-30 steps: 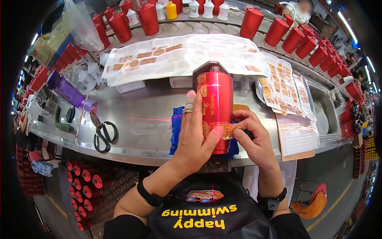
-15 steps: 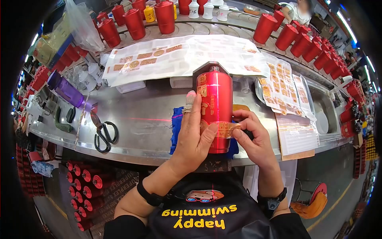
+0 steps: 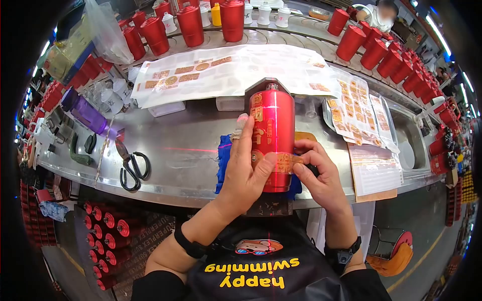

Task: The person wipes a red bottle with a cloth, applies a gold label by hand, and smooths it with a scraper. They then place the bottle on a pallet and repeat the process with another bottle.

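Note:
A shiny red bottle [image 3: 278, 120] with gold markings lies on a blue cloth [image 3: 223, 158], its neck pointing away from me. My left hand [image 3: 243, 173] is wrapped along the bottle's left side, its thumb pressing near the lower front. A clear strip with gold print [image 3: 285, 163] runs across the lower part of the bottle. The strip's right end is pinched between the thumb and fingers of my right hand [image 3: 319, 173], just right of the bottle. Something dark shows by the right fingers.
Black-handled scissors [image 3: 133, 168] lie at left, near a purple bottle [image 3: 85, 111]. Sticker sheets [image 3: 201, 72] spread behind the red bottle, more [image 3: 359, 108] at right by a sink [image 3: 409, 135]. Red bottles [image 3: 232, 22] line a conveyor [image 3: 266, 37]. Another person [image 3: 376, 17] is at the back right.
The red bottles on the conveyor have shifted rightward, and more white ones show between them at the back left. My hands and the strip look almost unmoved.

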`<state>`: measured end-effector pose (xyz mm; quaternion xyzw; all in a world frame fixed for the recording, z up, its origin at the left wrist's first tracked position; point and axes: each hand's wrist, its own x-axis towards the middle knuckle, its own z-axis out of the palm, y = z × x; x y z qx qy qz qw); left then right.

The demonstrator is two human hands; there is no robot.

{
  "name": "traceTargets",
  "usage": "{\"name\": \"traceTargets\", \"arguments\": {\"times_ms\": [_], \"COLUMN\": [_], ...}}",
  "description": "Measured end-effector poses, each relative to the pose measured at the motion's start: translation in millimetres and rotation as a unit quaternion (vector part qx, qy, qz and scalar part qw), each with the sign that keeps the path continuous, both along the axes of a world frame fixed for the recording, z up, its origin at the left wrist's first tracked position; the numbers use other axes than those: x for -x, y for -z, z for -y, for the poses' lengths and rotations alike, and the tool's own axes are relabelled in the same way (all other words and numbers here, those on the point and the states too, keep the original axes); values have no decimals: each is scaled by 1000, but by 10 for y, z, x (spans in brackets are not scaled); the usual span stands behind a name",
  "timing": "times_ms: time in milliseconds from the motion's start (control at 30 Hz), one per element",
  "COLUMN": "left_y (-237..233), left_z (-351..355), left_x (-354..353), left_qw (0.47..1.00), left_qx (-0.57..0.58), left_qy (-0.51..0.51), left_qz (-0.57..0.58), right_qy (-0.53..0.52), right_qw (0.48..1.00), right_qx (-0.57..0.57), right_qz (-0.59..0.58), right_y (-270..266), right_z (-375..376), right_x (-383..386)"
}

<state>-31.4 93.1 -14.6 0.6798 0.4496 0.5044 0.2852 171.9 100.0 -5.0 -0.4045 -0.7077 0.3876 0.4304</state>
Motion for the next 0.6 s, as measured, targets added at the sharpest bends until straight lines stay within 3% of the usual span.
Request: {"name": "traceTargets", "arguments": {"times_ms": [267,367,467,600], "left_y": [-23,-292,-240,-338], "left_z": [-47,37,-22,10], "left_x": [44,100,96,65], "left_qw": [998,998,985,973], "left_qx": [-15,61,-120,-136], "left_qy": [-33,-22,-46,-60], "left_qz": [54,4,-115,-178], "right_qy": [0,1,1,3], "right_qw": [1000,1000,1000,1000], "right_qx": [14,11,7,9], "right_qz": [-5,-4,-2,3], "right_y": [-21,-22,-11,-21], "right_z": [13,13,4,10], "right_x": [3,4,5,4]}}
